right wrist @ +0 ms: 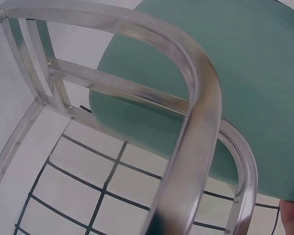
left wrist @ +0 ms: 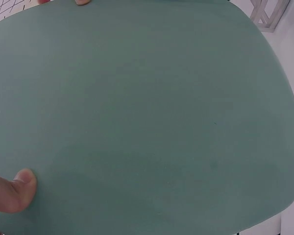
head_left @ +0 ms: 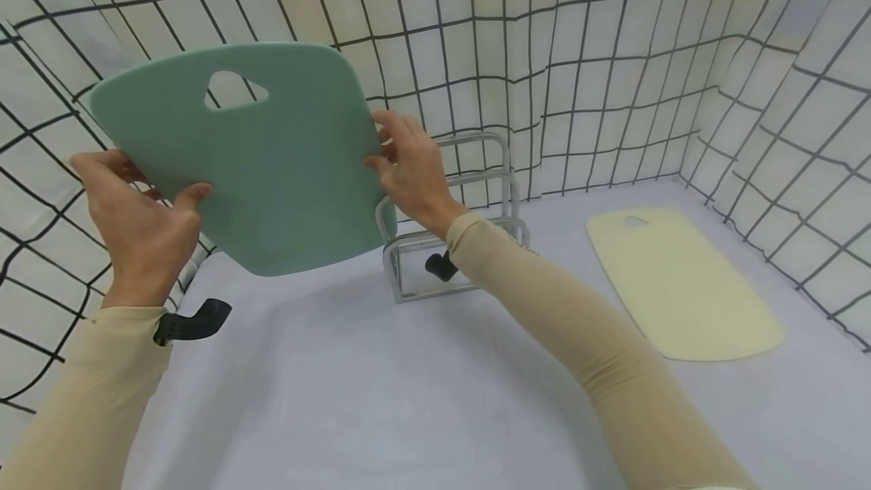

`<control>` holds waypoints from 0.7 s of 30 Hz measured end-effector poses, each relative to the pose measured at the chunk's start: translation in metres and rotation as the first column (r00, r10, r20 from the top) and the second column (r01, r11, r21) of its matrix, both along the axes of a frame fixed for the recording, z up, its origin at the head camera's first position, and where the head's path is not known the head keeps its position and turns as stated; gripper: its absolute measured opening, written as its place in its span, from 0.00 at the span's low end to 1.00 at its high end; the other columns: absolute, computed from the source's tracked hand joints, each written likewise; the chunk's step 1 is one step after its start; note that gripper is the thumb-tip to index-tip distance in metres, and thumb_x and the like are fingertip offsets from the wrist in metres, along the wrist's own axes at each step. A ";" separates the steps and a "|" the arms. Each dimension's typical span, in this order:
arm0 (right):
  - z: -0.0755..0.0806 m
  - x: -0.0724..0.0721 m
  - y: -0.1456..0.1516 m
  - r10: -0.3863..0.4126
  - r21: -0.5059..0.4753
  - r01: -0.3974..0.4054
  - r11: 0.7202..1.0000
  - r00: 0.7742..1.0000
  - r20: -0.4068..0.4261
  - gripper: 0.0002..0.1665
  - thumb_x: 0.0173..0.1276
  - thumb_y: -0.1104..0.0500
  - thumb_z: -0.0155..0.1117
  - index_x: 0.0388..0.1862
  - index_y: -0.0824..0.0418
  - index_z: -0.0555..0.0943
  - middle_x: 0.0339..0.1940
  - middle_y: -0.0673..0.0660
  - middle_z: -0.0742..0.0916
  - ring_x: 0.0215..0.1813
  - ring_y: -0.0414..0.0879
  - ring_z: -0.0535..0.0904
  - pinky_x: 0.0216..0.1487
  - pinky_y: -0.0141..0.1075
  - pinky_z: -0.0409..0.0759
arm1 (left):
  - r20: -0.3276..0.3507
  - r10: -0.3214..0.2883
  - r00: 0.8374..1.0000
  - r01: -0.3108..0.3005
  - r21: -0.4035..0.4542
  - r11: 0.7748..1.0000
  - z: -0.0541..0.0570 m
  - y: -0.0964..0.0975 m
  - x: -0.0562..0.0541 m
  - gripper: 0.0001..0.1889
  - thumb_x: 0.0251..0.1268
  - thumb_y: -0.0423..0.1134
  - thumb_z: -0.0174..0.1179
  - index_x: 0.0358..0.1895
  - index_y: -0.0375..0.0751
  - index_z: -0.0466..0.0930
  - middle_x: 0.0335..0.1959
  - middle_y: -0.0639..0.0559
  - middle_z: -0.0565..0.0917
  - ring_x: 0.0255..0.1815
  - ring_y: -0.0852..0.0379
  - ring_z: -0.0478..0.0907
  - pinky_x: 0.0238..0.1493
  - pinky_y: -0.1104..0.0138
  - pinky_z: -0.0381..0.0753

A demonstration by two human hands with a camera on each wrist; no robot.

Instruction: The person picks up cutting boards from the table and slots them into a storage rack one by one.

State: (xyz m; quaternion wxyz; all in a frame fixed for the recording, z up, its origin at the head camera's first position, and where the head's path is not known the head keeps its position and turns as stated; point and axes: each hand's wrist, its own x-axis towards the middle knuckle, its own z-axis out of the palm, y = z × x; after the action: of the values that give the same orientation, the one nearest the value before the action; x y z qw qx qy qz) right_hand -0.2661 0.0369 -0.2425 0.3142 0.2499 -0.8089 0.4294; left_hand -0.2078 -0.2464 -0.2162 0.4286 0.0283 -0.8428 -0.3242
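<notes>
Grip of the left hand (head_left: 141, 221), grip of the right hand (head_left: 418, 169): both pinch the green board (head_left: 286, 150) by opposite edges, tilted up above the desk (head_left: 367, 399)! Its lower right corner shows behind the metal rack (right wrist: 206, 103), contact impossible to tell, while well to the right a yellow board (head_left: 687, 286) lies flat.

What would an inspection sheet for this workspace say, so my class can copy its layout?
Surface: pale tabletop, shadows across it.
Job's things: green board held tilted above the surface; metal rack standing on it. Whether they touch is unclear.
Clutter: pale yellow board lying flat on the right, apart from the rack.
Hands: left hand grips the green board's left edge; right hand pinches its right edge.
Cables: nothing seen.
Surroundings: pale walls with dark grid lines.
</notes>
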 end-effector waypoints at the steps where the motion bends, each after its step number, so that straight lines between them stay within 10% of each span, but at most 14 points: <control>1: 0.000 0.000 0.000 0.001 -0.001 -0.001 1.000 1.000 0.001 0.28 0.70 0.64 0.70 0.67 0.61 0.73 0.54 0.62 0.83 0.47 0.49 0.87 0.51 0.31 0.87 | -0.002 0.000 1.000 0.000 -0.001 1.000 0.000 0.001 0.000 0.28 0.66 0.36 0.64 0.66 0.51 0.63 0.48 0.80 0.58 0.47 0.77 0.60 0.46 0.77 0.61; 21: 0.000 -0.002 0.009 -0.035 0.009 0.035 0.999 0.999 0.003 0.27 0.71 0.64 0.68 0.68 0.59 0.74 0.53 0.60 0.84 0.46 0.47 0.85 0.52 0.32 0.87 | -0.008 -0.026 1.000 0.026 -0.018 0.999 0.000 0.009 -0.005 0.28 0.66 0.34 0.64 0.66 0.50 0.63 0.50 0.82 0.59 0.49 0.79 0.62 0.47 0.78 0.67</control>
State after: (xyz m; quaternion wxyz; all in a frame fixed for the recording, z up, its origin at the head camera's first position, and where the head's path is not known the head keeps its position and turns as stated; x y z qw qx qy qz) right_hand -0.2677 0.0464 -0.2423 0.3193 0.2364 -0.8156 0.4208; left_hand -0.2131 -0.2372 -0.2166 0.4278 0.0122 -0.8444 -0.3223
